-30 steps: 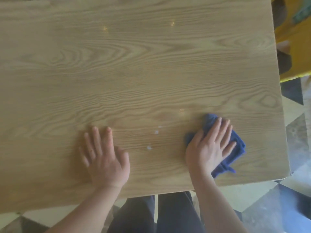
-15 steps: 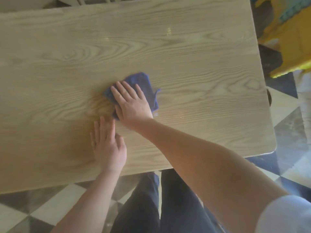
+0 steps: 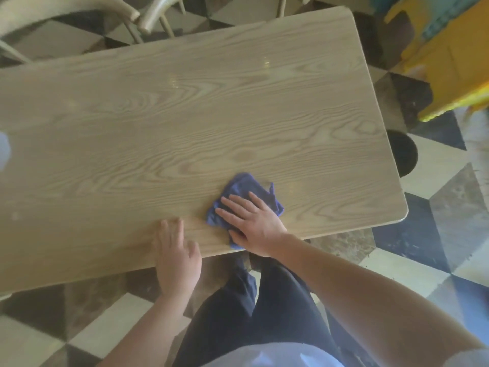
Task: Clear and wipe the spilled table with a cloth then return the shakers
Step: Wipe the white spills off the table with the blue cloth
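A light wooden table (image 3: 185, 123) fills the view. My right hand (image 3: 251, 221) presses flat, fingers straight, on a crumpled blue cloth (image 3: 246, 189) near the table's front edge, right of centre. My left hand (image 3: 176, 255) rests at the front edge just left of the cloth, fingers on the tabletop and palm hanging past the edge. No shakers are in view. A faint pale smear (image 3: 14, 215) shows on the wood at the far left.
Pale wooden chairs (image 3: 143, 19) stand beyond the table's far edge. A yellow object (image 3: 444, 64) sits on the floor at the upper right. A round black base (image 3: 402, 152) shows beside the table's right edge. Checkered floor tiles (image 3: 105, 327) lie below.
My right hand has pulled the cloth from mid-table back toward the front edge and to the right. My left hand has slid back to the table's front edge. The white specks no longer show.
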{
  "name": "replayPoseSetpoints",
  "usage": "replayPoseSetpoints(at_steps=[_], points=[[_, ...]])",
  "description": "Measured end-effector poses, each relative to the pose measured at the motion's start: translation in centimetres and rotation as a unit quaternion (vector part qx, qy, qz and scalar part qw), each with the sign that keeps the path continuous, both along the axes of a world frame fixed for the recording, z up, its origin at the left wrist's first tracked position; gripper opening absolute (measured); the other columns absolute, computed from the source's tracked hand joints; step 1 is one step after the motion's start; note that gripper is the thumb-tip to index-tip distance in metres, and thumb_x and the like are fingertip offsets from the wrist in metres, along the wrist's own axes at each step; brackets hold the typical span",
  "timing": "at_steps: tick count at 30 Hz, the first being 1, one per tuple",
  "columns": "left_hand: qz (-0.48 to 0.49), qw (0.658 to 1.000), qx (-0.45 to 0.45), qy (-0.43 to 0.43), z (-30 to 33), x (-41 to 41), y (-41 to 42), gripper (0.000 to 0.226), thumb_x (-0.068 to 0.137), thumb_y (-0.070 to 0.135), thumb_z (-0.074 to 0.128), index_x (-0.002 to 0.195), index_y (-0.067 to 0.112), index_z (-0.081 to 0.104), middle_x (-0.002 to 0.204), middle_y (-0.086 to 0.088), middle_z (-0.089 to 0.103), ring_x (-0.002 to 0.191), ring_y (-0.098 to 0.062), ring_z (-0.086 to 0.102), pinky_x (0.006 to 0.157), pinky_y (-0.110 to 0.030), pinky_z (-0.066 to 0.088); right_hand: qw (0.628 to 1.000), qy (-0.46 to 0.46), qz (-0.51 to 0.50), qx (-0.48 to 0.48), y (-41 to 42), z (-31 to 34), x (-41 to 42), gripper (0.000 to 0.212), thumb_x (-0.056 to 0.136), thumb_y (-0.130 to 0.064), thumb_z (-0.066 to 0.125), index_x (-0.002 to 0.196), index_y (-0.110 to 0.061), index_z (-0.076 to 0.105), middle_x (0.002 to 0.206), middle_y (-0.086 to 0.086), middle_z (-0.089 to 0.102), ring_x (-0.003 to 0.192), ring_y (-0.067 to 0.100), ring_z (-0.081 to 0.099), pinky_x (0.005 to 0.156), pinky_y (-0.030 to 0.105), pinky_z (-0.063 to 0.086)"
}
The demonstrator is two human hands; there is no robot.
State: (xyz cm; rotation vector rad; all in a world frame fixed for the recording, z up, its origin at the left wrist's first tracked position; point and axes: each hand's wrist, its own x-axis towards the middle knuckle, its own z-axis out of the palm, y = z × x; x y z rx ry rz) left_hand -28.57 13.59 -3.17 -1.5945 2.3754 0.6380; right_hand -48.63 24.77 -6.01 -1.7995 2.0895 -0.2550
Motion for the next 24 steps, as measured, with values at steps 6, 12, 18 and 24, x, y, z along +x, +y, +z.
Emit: replayPoseSetpoints(at_steps=[6,12,18,24], points=[[-0.16,0.986,0.032,-0.028,1.0,-1.9,2.2,0.056,0.097,0.031,0.044,0.151,0.035,0.03,0.165,-0.001,0.013,0.153,-0.03,0.008,0.115,-0.052,0.034,0.98,0.027,-0.195,0.031,7.6,1.5,-5.8,0.061,0.095,-0.044,0.044,0.153,-0.029,0.033,0.162,-0.006,0.028,0.149,0.018,0.027,0.121,0.05,0.016],[-0.258,0.965,0.035,-0.039,2.5,-6.7,7.6,0.053,0.098,0.039,0.034,0.15,0.036,0.031,0.165,0.0,0.014,0.153,-0.033,0.002,0.121,-0.048,0.021,0.932,0.043,-0.346,0.097,17.0,2.5,-12.0,0.063,0.096,-0.048,0.031,0.156,-0.031,0.02,0.164,-0.005,0.02,0.151,0.019,0.016,0.123,0.049,0.013],[-0.203,0.974,0.055,-0.083,2.7,-9.3,9.4,0.059,0.098,0.04,0.036,0.153,0.039,0.017,0.166,-0.001,-0.001,0.153,-0.032,-0.007,0.122,-0.05,0.022,0.932,0.046,-0.347,0.089,17.4,2.2,-12.3,0.06,0.099,-0.044,0.027,0.156,-0.026,0.024,0.164,0.0,0.022,0.152,0.022,0.016,0.122,0.051,0.014],[-0.242,0.964,0.058,-0.096,3.7,-7.8,8.3,0.059,0.096,0.037,0.033,0.153,0.039,0.018,0.166,0.003,0.001,0.154,-0.026,0.004,0.121,-0.049,0.024,0.963,0.06,-0.256,0.062,16.2,1.8,-11.6,0.061,0.097,-0.041,0.031,0.154,-0.021,0.033,0.162,0.002,0.028,0.149,0.024,0.025,0.12,0.053,0.017]])
